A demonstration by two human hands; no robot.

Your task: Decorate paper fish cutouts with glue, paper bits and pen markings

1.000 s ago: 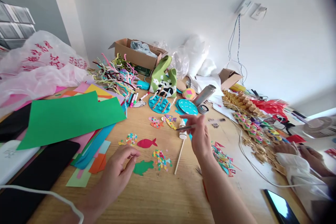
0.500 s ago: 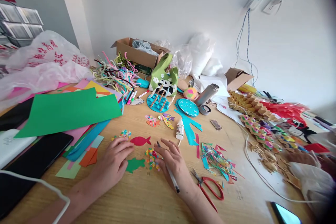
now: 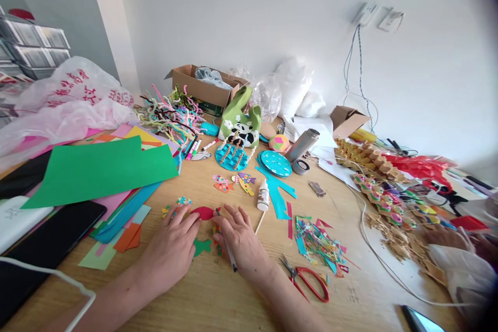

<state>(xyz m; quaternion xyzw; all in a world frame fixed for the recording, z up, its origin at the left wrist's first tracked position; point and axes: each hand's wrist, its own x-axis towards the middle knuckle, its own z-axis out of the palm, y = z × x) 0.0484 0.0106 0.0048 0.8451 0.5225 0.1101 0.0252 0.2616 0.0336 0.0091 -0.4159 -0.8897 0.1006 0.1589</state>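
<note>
Gripping pen [image 3: 232,259], right hand [image 3: 241,239] adjoins fish [image 3: 203,213]; left hand [image 3: 171,243]: hold unclear; bag [image 3: 73,84] lettered red.

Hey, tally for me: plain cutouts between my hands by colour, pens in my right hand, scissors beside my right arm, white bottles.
Red cutout: 1
Green cutout: 1
Pen: 1
Scissors: 1
White bottle: 1
Total: 5

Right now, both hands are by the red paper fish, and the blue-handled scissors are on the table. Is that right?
Not quite: the head view shows the scissors are red-handled, not blue-handled. The left hand and right hand are by the red paper fish, and the scissors are on the table.
</note>
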